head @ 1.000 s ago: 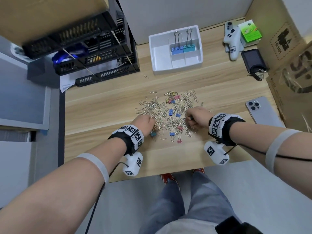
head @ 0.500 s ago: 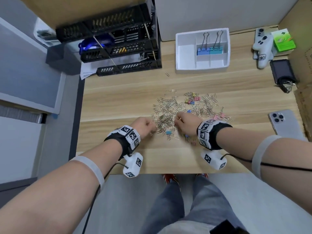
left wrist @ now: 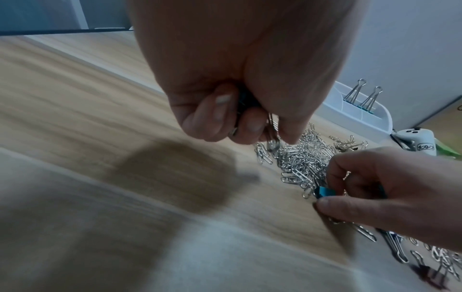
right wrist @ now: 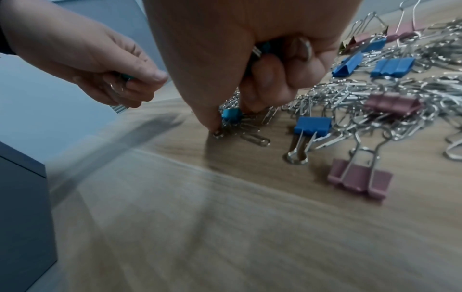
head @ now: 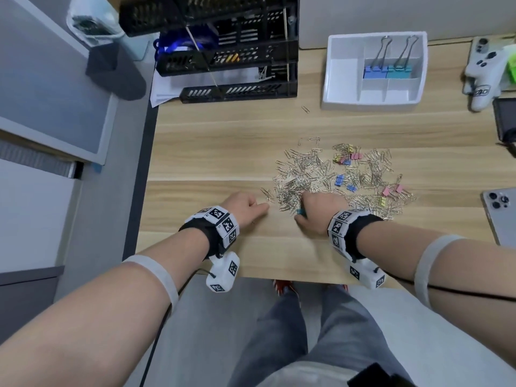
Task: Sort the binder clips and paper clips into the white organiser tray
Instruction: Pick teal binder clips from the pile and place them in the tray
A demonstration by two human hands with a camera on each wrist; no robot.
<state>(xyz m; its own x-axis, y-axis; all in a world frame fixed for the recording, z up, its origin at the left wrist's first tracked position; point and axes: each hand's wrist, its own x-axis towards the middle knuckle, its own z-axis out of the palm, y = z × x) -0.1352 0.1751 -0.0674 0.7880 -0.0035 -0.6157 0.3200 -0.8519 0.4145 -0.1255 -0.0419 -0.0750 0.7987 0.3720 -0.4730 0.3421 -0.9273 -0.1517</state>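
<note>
Under the right hand, teal binder clip, head view hides it

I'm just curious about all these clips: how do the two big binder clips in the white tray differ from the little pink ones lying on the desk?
The big binder clips are blue and teal, while the pink clips are pink and plainly smaller. The big ones stand side by side in one compartment of the tray with their wire handles up; the pink ones lie scattered among the paper clips on the desk. Both kinds have silver wire handles.
</note>
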